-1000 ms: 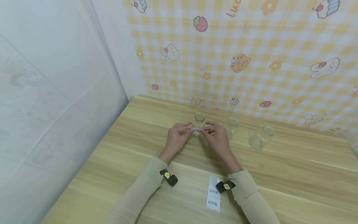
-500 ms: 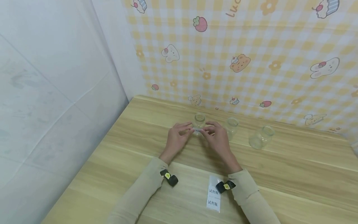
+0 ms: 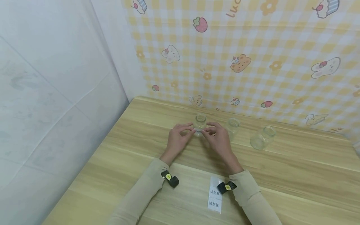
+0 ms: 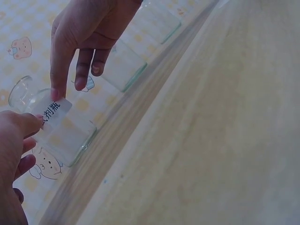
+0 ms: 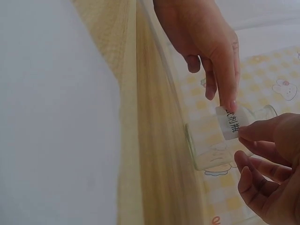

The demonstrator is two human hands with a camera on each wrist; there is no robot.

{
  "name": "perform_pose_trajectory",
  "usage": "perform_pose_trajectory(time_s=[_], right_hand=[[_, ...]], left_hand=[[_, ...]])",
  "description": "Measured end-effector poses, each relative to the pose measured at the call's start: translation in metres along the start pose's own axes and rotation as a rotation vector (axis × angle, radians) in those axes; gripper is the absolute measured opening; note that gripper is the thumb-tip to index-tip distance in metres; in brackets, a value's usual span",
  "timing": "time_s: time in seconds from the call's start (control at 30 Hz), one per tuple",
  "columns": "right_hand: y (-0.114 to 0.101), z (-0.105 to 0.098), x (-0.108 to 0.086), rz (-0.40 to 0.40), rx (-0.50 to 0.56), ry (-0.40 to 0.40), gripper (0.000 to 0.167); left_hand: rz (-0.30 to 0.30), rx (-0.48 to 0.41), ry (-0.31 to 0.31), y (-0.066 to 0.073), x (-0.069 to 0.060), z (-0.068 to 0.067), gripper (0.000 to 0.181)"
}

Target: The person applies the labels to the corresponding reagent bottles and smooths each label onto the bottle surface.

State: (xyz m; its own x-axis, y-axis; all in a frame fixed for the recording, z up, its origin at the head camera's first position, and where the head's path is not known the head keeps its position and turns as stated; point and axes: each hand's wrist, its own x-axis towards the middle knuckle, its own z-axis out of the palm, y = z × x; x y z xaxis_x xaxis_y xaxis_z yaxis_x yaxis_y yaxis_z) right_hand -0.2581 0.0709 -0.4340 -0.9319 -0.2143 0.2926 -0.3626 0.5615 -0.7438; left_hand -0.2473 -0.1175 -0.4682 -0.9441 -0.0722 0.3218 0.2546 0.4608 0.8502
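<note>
In the head view my left hand (image 3: 177, 137) and my right hand (image 3: 217, 139) meet at a clear glass jar (image 3: 200, 120) standing upright on the table. A small label (image 4: 55, 110) with black characters lies across the front of this jar. Each hand holds one end of it with a thumb at the front, while other fingers reach beside the glass. The right wrist view shows the label (image 5: 228, 123) against the jar (image 5: 211, 145), with both hands' fingertips at its ends. Whether its whole back touches the glass cannot be told.
To the right stand two more clear glass jars (image 3: 233, 126) (image 3: 263, 138). A strip of printed labels (image 3: 214, 200) lies on the wooden table (image 3: 112, 175), partly under the right wrist camera (image 3: 227, 187). A yellow checked cloth (image 3: 182, 75) hangs behind, and a white wall covering (image 3: 56, 93) is at left.
</note>
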Motion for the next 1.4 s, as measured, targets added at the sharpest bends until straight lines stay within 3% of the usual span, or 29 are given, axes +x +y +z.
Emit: perform_pose_trajectory(time_s=[0.27,0.8,1.0,1.23,1.4], right_hand=[[0.0005,0.0004,0.0006,0.025,0.002,0.004,0.016],[0.0032,-0.0001,0.0019,0.038,0.031,0.032,0.014],[0.0027,-0.0002,0.0021,0.079,0.075,0.016,0.03],[0.0028,0.0009,0.0012,0.053,0.076,-0.018,0.06],[0.0021,0.002,0.001,0.05,0.065,-0.016,0.06]], left_hand=[[-0.055,-0.018,0.0,-0.0002,-0.0004,0.0004,0.017],[-0.038,-0.068,0.019,-0.0039,0.0009,0.0018,0.021],[-0.043,-0.079,0.019,-0.0038,0.0013,0.0016,0.022],[-0.044,-0.07,0.022,-0.0048,0.0021,0.0022,0.025],[-0.034,-0.065,0.021,-0.0044,0.0017,0.0016,0.025]])
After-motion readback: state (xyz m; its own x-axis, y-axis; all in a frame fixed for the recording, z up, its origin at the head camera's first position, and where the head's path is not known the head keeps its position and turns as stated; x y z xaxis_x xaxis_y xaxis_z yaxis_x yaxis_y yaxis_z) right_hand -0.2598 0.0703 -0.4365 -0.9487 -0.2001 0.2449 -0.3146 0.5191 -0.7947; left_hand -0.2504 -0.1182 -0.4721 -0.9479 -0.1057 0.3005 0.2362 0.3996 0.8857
